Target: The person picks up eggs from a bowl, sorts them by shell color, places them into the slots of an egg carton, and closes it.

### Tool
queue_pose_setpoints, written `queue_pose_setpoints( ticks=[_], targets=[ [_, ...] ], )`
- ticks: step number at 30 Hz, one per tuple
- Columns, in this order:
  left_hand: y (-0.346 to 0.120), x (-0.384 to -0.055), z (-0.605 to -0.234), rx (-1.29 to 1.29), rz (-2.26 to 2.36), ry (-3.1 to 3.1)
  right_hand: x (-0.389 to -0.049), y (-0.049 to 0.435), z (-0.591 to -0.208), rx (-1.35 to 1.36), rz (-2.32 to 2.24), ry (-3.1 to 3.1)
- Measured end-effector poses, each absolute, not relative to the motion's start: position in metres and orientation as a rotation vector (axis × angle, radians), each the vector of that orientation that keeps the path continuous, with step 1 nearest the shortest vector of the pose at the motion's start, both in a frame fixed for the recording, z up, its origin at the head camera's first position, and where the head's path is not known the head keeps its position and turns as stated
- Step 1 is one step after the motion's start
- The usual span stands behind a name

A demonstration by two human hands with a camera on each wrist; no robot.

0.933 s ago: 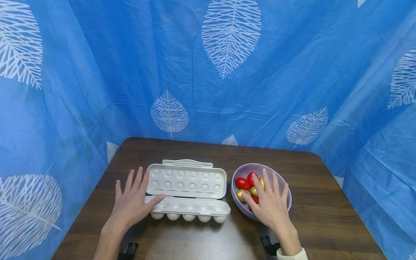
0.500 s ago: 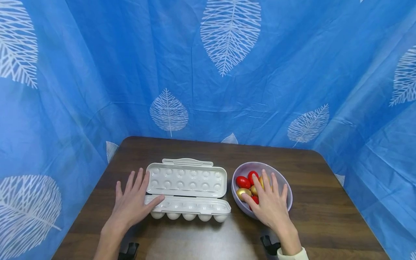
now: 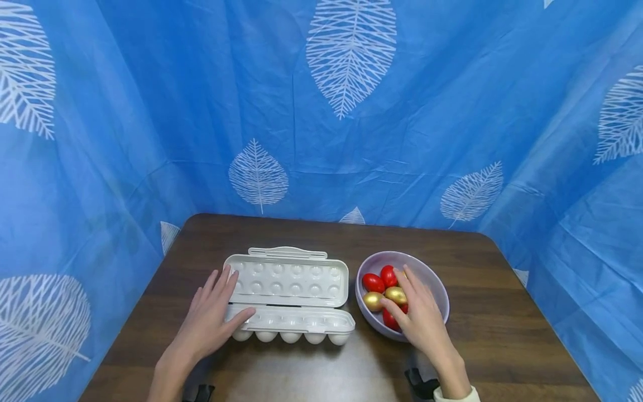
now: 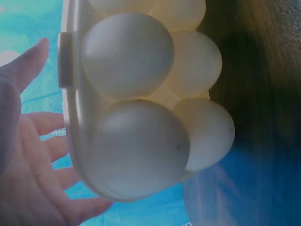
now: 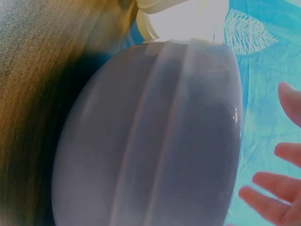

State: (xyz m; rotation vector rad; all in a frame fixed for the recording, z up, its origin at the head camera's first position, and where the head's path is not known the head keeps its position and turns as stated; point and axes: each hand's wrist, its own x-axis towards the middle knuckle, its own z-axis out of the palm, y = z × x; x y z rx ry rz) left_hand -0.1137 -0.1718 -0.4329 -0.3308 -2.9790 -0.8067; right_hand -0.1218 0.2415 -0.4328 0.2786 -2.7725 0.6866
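A white egg box [image 3: 288, 318] lies with its lid [image 3: 286, 282] folded back, its rounded cups [image 4: 129, 54] filling the left wrist view. My left hand [image 3: 203, 326] is over its left end, fingers extended and thumb across the near tray; contact is hard to tell. To the right stands a lilac bowl [image 3: 436, 279] with several toy-like eggs, among them a red egg [image 3: 373, 282] and a gold egg [image 3: 373, 301]. Over the bowl's right side hovers my right hand [image 3: 422, 318], thumb and fingers apart, holding nothing visible. It hides some eggs. The right wrist view shows the bowl's outer wall [image 5: 150, 141].
Both things stand on a dark wooden table [image 3: 477, 312]. A blue curtain [image 3: 412, 111] with white leaf prints hangs behind it and along both sides. Black straps [image 3: 421, 385] show at the wrists.
My right hand has turned and its spread fingers have drawn closer together, so more of the gold and red eggs shows. The left hand's fingers have also come nearer each other. Box and bowl stay put.
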Motion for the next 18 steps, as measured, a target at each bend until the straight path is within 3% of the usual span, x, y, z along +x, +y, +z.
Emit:
queue_pose_setpoints(
  ticks=[18],
  targets=[
    [-0.201,-0.105,-0.446,-0.136,-1.018,-3.149,-0.136,0.241,-0.450,0.332,1.087,-2.796]
  ],
)
